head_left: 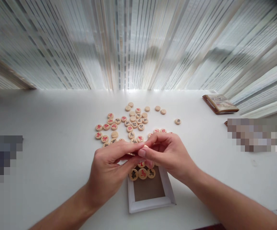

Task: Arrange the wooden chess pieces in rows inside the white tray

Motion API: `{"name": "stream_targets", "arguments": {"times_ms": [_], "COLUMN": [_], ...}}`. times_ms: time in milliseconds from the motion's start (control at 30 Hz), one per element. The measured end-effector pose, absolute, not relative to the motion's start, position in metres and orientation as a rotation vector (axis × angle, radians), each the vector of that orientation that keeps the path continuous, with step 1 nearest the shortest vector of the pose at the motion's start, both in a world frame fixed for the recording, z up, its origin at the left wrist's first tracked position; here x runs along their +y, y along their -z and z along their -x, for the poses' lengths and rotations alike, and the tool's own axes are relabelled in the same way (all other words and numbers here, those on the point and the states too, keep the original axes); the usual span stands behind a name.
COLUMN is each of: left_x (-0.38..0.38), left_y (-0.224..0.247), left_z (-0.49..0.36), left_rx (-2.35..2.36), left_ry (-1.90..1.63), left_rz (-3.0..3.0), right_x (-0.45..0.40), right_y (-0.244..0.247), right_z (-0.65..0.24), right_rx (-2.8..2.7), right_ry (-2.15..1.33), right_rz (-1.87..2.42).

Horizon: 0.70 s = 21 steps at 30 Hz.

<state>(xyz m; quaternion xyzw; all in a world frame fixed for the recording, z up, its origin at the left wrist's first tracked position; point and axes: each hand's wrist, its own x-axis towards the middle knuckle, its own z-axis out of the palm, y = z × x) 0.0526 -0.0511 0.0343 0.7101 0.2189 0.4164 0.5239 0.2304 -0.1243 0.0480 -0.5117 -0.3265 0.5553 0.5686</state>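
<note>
My left hand (114, 163) and my right hand (165, 150) meet above the far part of a white open box (152, 203) with a brown bottom. Between the fingertips of both hands is a round wooden piece (145, 146), mostly hidden. Inside the box a row shows a black-marked piece (133, 174), a red-marked piece (142, 173) and another black-marked piece (151, 173). More pieces in the box are partly covered by my fingers. Beyond my hands lie several loose wooden pieces (131, 135) with red or black characters, some blank side up.
One black-marked piece (178, 121) lies apart on the white table (57, 127), right of the others. A brown-edged box (219, 103) rests at the back right, with a blurred-out item (253, 134) nearer. Striped curtains (126, 44) hang behind the table.
</note>
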Motion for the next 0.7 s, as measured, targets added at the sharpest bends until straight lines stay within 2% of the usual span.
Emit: {"name": "stream_targets", "arguments": {"times_ms": [267,700], "left_x": [-0.0487,-0.0481], "left_y": [-0.0413,-0.0407], "left_z": [-0.0496,-0.0497], "left_rx": [0.44,0.558], "left_ry": [-1.086,-1.063], "left_rz": [-1.981,-1.881], "right_x": [-0.1238,-0.1233], "right_y": [-0.048,-0.049], "right_z": [-0.2307,-0.2359], "right_rx": [-0.679,-0.879], "right_ry": [-1.49,-1.401], "right_rz": [1.097,1.014]}}
